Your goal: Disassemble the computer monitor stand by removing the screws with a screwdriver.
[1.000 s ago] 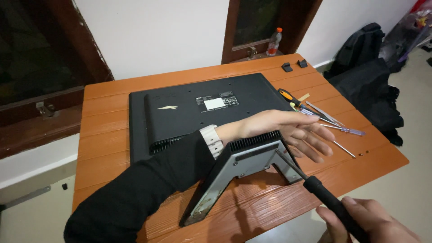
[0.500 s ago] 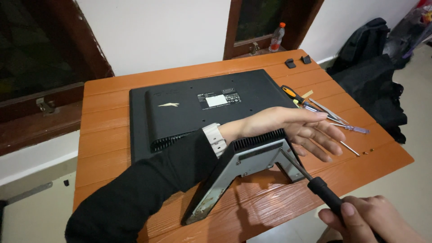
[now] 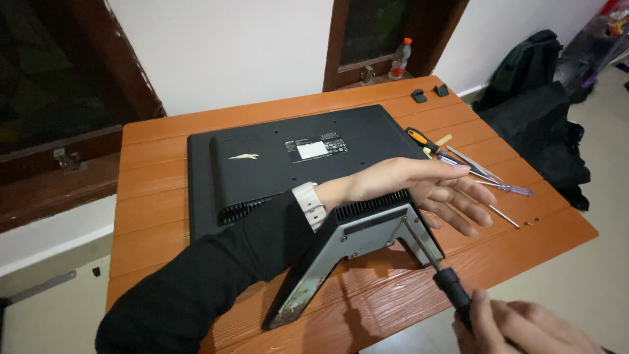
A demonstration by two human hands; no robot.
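Partly, the right hand is cut off by the bottom edge, so only its fingers are seen, closed around the black handle of a screwdriver. The shaft is angled up to the metal stand bracket, and whether the tip sits on a screw cannot be made out. The bracket is fixed to the back of a black monitor, which is laid face down on an orange wooden table. The monitor's lower right corner is hidden by the left hand, which is stretched open and flat over the back beside the bracket, with nothing grasped. A white rectangular label is seen near the middle of the monitor back, with a pale mark to its left. Spare screwdrivers, one with an orange and black handle, are laid at the right of the table. A clear plastic bottle with a red cap is stood on the window sill beyond; its contents cannot be told.
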